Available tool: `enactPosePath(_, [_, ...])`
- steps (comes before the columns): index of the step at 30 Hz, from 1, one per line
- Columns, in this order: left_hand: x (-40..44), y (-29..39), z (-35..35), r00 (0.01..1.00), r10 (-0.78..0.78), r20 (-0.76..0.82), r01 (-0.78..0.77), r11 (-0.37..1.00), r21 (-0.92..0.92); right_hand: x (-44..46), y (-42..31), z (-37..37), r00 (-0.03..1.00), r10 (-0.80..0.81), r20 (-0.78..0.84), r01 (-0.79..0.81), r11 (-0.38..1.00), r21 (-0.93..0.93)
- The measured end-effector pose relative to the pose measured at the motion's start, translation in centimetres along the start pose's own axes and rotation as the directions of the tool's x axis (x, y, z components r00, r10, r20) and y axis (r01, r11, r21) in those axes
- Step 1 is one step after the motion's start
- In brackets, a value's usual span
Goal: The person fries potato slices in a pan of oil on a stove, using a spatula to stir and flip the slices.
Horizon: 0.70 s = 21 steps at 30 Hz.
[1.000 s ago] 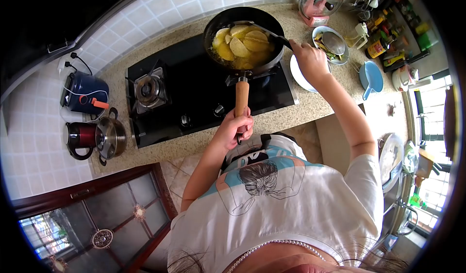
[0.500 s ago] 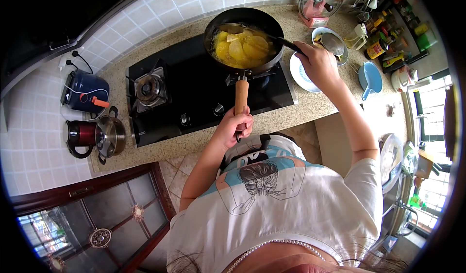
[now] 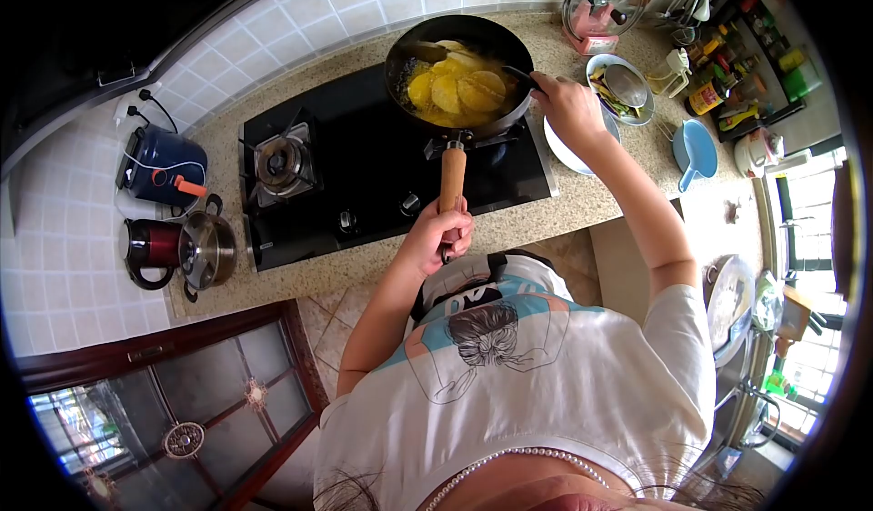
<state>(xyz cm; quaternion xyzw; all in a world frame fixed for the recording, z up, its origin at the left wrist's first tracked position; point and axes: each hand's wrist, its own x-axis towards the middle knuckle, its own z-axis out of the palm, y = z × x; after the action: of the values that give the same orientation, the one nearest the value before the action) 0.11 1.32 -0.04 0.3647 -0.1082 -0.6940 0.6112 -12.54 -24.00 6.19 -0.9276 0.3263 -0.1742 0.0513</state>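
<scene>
A black wok (image 3: 396,93) sits on the right side of the black gas stove. My left hand (image 3: 441,238) is closed around its wooden handle (image 3: 453,179). Yellow round slices, which look like potato (image 3: 459,88), lie in bubbling oil inside. My right hand (image 3: 575,115) grips the black handle of a spatula (image 3: 520,76) above the wok's right rim. The spatula's metal head reaches to the left side of the wok, partly behind the slices. Beneath my right hand is a white plate (image 3: 566,152), partly covered by the hand and wrist.
Behind my right hand stands a bowl of cut vegetables (image 3: 618,106) with a strainer (image 3: 626,84) on it. A blue scoop (image 3: 696,147) and several sauce bottles (image 3: 705,95) are farther right. To the left are a bare burner (image 3: 282,165), a steel pot (image 3: 207,252) and a kettle (image 3: 150,247).
My right hand has moved left and slightly down with the spatula, and the slices have shifted in the wok. More of the vegetable bowl shows. My left hand stays on the handle.
</scene>
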Motion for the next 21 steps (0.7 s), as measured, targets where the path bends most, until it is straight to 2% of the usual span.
enactPosePath(4, [-0.1, 0.2, 0.3, 1.0, -0.006, -0.017, 0.006, 1.0, -0.003, -0.4, 1.0, -0.3, 0.999, 0.014, -0.046, -0.018, 0.997, -0.078])
enactPosePath(6, [0.0, 0.1, 0.1, 1.0, -0.008, -0.01, 0.008, 1.0, -0.012, -0.9, 2.0, -0.9, 0.995, 0.024, -0.096, -0.029, 0.998, -0.052])
enactPosePath(11, [0.1, 0.1, -0.1, 1.0, -0.012, 0.012, 0.012, 1.0, -0.016, -2.4, 2.8, -3.1, 0.994, 0.062, -0.086, -0.056, 0.996, 0.068])
enactPosePath(13, [0.1, 0.1, 0.0, 1.0, -0.012, 0.005, 0.012, 1.0, -0.028, -3.0, 2.8, -3.8, 0.997, 0.07, -0.016, -0.07, 0.997, 0.027])
enactPosePath(19, [0.2, 0.0, -0.2, 1.0, -0.014, 0.009, 0.014, 0.999, -0.038, -3.8, 2.7, -2.6, 0.994, 0.098, -0.044, -0.103, 0.988, -0.119])
enactPosePath(21, [0.0, 0.0, 0.0, 1.0, -0.016, -0.003, 0.016, 0.999, -0.038, -4.0, 2.6, -2.0, 0.997, 0.059, -0.054, -0.063, 0.993, -0.095])
